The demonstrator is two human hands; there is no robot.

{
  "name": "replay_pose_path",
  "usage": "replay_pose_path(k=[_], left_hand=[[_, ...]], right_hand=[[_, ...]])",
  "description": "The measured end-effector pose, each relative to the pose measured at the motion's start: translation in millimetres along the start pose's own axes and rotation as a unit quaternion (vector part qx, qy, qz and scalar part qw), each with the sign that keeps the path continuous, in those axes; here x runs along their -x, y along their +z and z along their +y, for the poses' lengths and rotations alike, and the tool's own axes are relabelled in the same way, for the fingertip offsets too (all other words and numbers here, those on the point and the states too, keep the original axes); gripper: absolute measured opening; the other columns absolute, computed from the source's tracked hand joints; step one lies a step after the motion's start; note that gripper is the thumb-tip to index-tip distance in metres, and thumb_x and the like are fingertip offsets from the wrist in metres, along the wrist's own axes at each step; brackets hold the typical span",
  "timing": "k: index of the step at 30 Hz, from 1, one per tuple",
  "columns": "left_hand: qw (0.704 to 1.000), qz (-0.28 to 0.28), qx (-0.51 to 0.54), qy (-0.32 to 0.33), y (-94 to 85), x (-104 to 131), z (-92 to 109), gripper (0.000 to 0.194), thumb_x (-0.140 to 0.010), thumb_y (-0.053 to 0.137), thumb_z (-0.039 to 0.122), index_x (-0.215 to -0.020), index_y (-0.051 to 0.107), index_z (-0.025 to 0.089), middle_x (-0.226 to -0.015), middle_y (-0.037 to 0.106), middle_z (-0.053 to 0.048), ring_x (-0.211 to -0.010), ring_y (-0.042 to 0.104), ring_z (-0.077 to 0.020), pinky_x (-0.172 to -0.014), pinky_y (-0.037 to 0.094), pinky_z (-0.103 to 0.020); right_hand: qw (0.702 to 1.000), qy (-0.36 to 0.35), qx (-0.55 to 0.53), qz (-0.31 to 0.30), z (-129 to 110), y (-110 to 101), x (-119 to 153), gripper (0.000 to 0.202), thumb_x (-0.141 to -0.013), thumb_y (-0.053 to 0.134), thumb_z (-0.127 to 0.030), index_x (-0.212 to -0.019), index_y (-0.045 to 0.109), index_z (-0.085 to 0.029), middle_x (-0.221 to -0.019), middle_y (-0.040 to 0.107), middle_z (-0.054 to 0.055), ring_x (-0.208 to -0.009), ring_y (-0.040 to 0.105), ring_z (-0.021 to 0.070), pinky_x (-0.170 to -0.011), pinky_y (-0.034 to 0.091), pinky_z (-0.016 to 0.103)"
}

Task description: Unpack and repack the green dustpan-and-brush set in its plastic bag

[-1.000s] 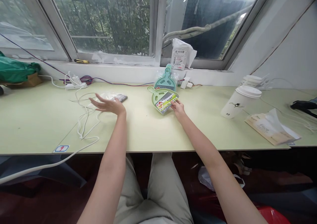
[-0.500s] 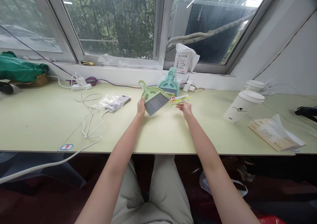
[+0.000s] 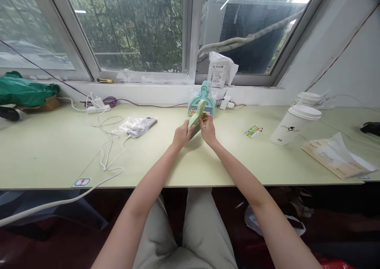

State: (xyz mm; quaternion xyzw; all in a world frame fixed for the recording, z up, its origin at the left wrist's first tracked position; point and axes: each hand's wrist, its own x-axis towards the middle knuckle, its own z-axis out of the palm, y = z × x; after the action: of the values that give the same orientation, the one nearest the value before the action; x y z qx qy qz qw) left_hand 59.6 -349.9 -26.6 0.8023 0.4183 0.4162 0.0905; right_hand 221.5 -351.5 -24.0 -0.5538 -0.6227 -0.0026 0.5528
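Observation:
A light green dustpan and brush set (image 3: 194,119) is held edge-on above the table, its grey bristles pointing down. On its left side my left hand (image 3: 181,135) is closed around the rim. My right hand (image 3: 208,130) grips the opposite side, its fingertips bent in against the set. Just behind stands a teal dustpan and brush set (image 3: 204,96), partly covered by the green one. To the right of my hands a small printed green and yellow card (image 3: 254,131) lies flat on the table.
White cups with lids (image 3: 295,124) and a tissue pack (image 3: 337,156) stand on the right. A plastic-wrapped grey item (image 3: 139,126), white cables (image 3: 105,150) and a power strip (image 3: 97,105) lie on the left. A white package (image 3: 219,71) rests on the windowsill.
The card has left my right hand and now lies on the table to the right. My right hand has moved left onto the green set, which has turned from face-on to edge-on.

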Motion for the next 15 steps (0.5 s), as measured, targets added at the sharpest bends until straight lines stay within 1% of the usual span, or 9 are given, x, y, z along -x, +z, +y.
replay_pose_path(k=[2,4,6,8,11,13,15], left_hand=[[0.999,-0.012,-0.021,0.038,-0.3,3,7,0.055,-0.094,0.024,0.057,-0.122,0.049,0.016,-0.081,0.066,-0.008,-0.074,0.063,-0.0226,-0.064,0.039,-0.028],[0.998,-0.013,-0.021,0.057,0.3,3,8,0.056,-0.095,0.022,0.057,-0.123,0.048,0.016,-0.082,0.067,-0.008,-0.075,0.064,-0.022,-0.064,0.039,-0.027],[0.998,-0.002,-0.02,0.061,1.6,3,4,0.057,-0.095,0.021,0.058,-0.122,0.048,0.015,-0.082,0.067,-0.008,-0.074,0.064,-0.0217,-0.064,0.039,-0.027],[0.998,0.014,-0.023,0.053,2.3,3,-1,0.058,-0.095,0.022,0.058,-0.12,0.05,0.014,-0.08,0.066,-0.008,-0.072,0.064,-0.0217,-0.063,0.039,-0.027],[0.998,0.032,-0.023,0.039,0.8,3,-5,0.056,-0.095,0.024,0.057,-0.115,0.053,0.014,-0.076,0.065,-0.007,-0.068,0.062,-0.0208,-0.063,0.039,-0.027],[0.998,0.044,-0.002,0.036,-0.3,1,-4,0.053,-0.096,0.025,0.054,-0.114,0.055,0.016,-0.078,0.066,-0.006,-0.067,0.061,-0.0188,-0.063,0.039,-0.027],[0.997,0.059,0.037,0.03,-0.1,-3,-2,0.048,-0.097,0.024,0.049,-0.115,0.056,0.018,-0.084,0.067,-0.006,-0.069,0.06,-0.0168,-0.065,0.041,-0.026]], right_hand=[[0.999,0.001,0.01,0.038,-2,-4,5,0.031,-0.092,0.041,-0.047,-0.11,0.051,-0.022,-0.103,0.06,0.007,-0.094,0.057,0.0197,-0.086,0.046,0.035],[0.999,0.007,-0.01,0.048,0,-7,8,0.03,-0.092,0.042,-0.048,-0.106,0.051,-0.023,-0.099,0.06,0.006,-0.092,0.058,0.0191,-0.085,0.047,0.035],[0.998,0.02,-0.052,0.038,0,-6,11,0.031,-0.092,0.042,-0.049,-0.108,0.049,-0.022,-0.1,0.06,0.007,-0.09,0.059,0.018,-0.079,0.048,0.032],[0.997,0.022,-0.079,0.01,-2,1,12,0.033,-0.091,0.045,-0.049,-0.108,0.05,-0.022,-0.104,0.06,0.008,-0.091,0.059,0.0183,-0.075,0.048,0.031],[0.995,0.006,-0.093,-0.039,-5,7,10,0.03,-0.088,0.051,-0.048,-0.099,0.056,-0.02,-0.104,0.06,0.009,-0.088,0.058,0.0189,-0.075,0.048,0.032],[0.995,-0.01,-0.093,-0.044,-6,2,5,0.028,-0.087,0.054,-0.046,-0.092,0.058,-0.019,-0.099,0.059,0.009,-0.083,0.057,0.0184,-0.074,0.048,0.032],[0.996,-0.038,-0.075,-0.028,-6,-7,0,0.026,-0.086,0.057,-0.045,-0.086,0.059,-0.019,-0.093,0.058,0.007,-0.084,0.055,0.019,-0.078,0.047,0.033]])
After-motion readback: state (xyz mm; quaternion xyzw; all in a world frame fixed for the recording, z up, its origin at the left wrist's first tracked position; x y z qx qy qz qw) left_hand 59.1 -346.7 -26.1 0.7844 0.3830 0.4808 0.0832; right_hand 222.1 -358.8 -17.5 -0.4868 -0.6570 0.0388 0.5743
